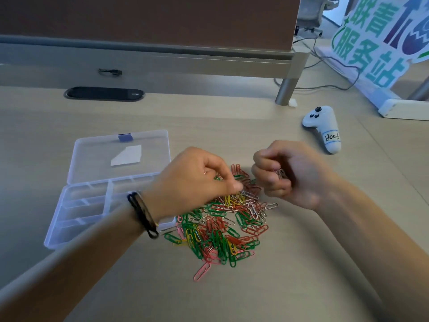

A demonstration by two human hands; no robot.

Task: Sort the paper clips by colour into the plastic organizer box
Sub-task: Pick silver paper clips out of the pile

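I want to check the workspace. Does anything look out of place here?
A white game controller lies on the desk right of the paper clips, unrelated to sorting. The organizer box looks normal.

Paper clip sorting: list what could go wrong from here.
1. The right hand grips a small bunch of clips above the table; a loose clip could drop back into the mixed pile.
2. The left hand picks at tangled clips; a neighbour of another colour may come up too.
3. The left forearm lies over the open organizer box and might nudge it.
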